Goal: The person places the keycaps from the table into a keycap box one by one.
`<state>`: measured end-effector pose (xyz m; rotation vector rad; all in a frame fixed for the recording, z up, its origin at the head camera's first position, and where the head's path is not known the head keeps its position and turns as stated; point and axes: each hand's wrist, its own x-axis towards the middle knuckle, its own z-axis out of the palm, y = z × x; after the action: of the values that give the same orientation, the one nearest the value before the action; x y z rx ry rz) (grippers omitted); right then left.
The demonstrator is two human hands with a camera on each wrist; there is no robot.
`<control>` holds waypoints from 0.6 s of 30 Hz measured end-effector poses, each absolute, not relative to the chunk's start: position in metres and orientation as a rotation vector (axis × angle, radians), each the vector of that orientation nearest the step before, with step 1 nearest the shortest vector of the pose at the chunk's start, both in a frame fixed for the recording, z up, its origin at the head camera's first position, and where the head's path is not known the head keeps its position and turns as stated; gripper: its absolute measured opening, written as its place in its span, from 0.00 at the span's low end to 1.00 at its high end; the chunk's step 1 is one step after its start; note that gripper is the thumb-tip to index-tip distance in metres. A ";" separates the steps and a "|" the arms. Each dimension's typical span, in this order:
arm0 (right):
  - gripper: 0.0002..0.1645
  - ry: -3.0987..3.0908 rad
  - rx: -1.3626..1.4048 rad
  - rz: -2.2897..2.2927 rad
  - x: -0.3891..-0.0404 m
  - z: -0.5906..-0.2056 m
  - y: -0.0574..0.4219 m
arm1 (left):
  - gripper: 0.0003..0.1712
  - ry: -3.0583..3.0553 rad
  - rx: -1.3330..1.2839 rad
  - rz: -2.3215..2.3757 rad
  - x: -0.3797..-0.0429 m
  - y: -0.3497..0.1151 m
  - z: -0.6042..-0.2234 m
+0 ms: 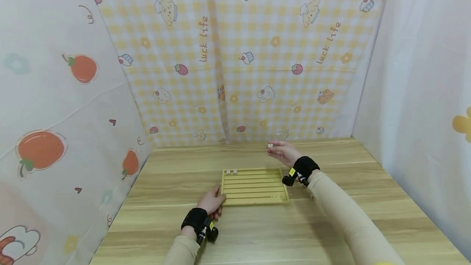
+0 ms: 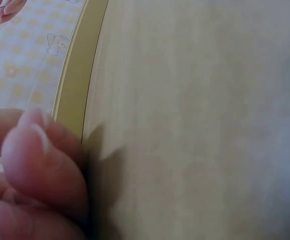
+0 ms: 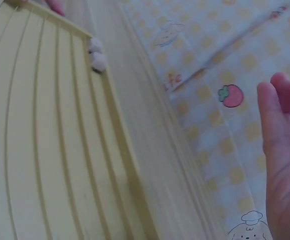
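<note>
A shallow yellow tray [image 1: 254,205] with parallel ridges lies on the table. My left hand [image 1: 212,201] grips its near left corner, the thumb over the rim; in the left wrist view, curled fingers [image 2: 45,175] sit against the tray's outer wall. Two small white cubes [image 1: 231,172] stand side by side in the far left corner of the top row. Beyond the tray's far right side, my right hand [image 1: 284,153] is raised and pinches another small white cube [image 1: 270,145] with a dark mark on its face. That cube is mostly hidden by fingers in the right wrist view.
The tray rests on a wood-grain table [image 1: 257,236]. A yellow checked cloth [image 1: 228,93] hangs along the table's back edge. Printed white cloth [image 1: 92,105] closes off the left side, and pale cloth [image 1: 412,93] hangs at the right.
</note>
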<state>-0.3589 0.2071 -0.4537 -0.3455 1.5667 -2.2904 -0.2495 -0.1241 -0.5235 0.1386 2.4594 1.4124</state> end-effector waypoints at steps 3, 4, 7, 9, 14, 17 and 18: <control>0.37 1.700 -0.429 -2.240 -0.372 -0.481 0.205 | 0.41 2.454 0.162 1.398 -0.250 -0.124 -0.522; 0.37 1.764 -0.441 -2.205 -0.377 -0.491 0.204 | 0.40 2.450 0.170 1.400 -0.250 -0.124 -0.522; 0.33 1.962 -0.435 -2.067 -0.377 -0.498 0.192 | 0.40 2.428 0.177 1.418 -0.251 -0.124 -0.522; 0.29 2.160 -0.455 -1.910 -0.377 -0.498 0.180 | 0.39 2.403 0.174 1.446 -0.252 -0.124 -0.522; 0.17 2.683 -0.527 -1.406 -0.362 -0.482 0.138 | 0.38 2.371 0.147 1.502 -0.256 -0.124 -0.521; 0.10 2.831 -0.575 -1.187 -0.359 -0.486 0.118 | 0.38 2.357 0.124 1.525 -0.255 -0.122 -0.523; 0.09 2.860 -0.573 -1.116 -0.358 -0.488 0.112 | 0.38 2.344 0.116 1.537 -0.255 -0.121 -0.525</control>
<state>-0.3582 0.1120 -0.4880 -0.5735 2.8596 -1.1163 -0.2545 -0.1210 -0.5247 0.1156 2.3436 1.5372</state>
